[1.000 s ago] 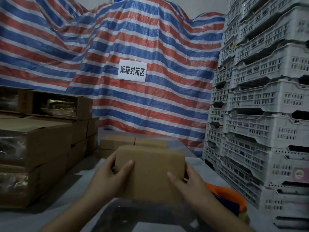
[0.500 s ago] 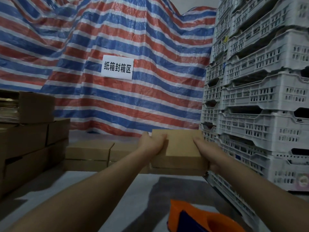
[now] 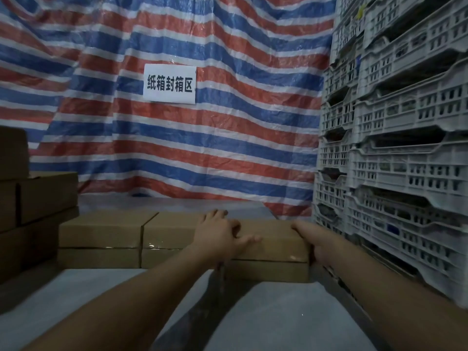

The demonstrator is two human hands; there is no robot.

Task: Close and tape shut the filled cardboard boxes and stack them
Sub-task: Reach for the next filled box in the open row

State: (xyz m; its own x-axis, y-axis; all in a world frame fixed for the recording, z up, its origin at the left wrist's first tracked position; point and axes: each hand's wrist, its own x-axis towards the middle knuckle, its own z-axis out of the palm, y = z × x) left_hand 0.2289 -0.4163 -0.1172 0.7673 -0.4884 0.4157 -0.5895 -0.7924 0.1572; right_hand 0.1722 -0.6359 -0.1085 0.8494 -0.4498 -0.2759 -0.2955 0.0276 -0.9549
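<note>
Nearest, two bare forearms reaching forward over a grey table surface [image 3: 291, 317]. At their ends, both hands on one closed cardboard box [image 3: 276, 243]. Left hand [image 3: 217, 233] laid on the box's left top corner, fingers spread and fairly straight, thumb stretched along the front face, not curled round anything. Right hand [image 3: 312, 240] at the box's right end, fingers wrapped over the top right edge and down the side, gripping it. Box seated flat on a lower box [image 3: 268, 271] of the same width, so a stack of two at the right end of a row.

Just to the left, touching, a second stack [image 3: 167, 236] and then a third stack [image 3: 101, 236], each two boxes high, with shiny clear tape on the front seams. Further left, at the frame edge, a taller pile of bigger cartons [image 3: 43, 198].

On the right, close beside the row, a wall of stacked grey plastic crates [image 3: 405, 148], perforated sides.

Farthest back, a hanging tarpaulin [image 3: 228, 135] in red, blue and white stripes, with a white paper sign [image 3: 169, 84] carrying black Chinese characters.
</note>
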